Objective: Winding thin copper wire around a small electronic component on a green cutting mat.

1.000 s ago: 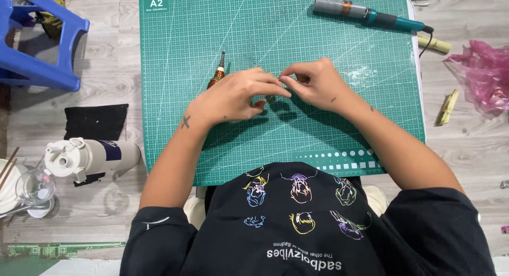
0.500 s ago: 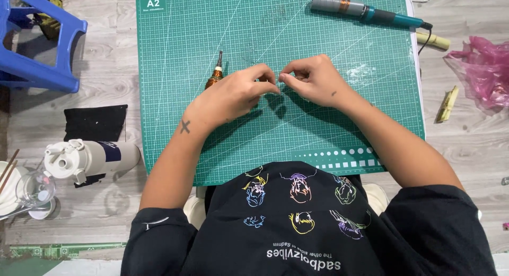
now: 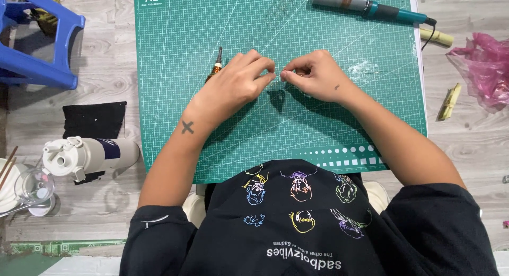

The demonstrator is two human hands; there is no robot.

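My left hand [image 3: 237, 83] and my right hand [image 3: 313, 74] meet fingertip to fingertip over the middle of a green cutting mat [image 3: 191, 37]. Between the fingertips there is something very small; I cannot make out what it is. A little brownish piece shows inside the curled fingers of my right hand. A small screwdriver-like tool with an amber handle [image 3: 217, 64] lies on the mat just beside my left hand, partly hidden by it.
A teal and grey rotary tool [image 3: 371, 7] lies at the mat's far right corner. On the floor: a blue plastic stool [image 3: 37, 37], a black cloth [image 3: 94, 119], a white bottle [image 3: 87, 155], a glass cup [image 3: 33, 187], a pink plastic bag [image 3: 485, 67], bamboo pieces [image 3: 449, 101].
Both hands have shifted slightly up the mat and lifted a little, fingertips still pinched together. Nothing else has moved.
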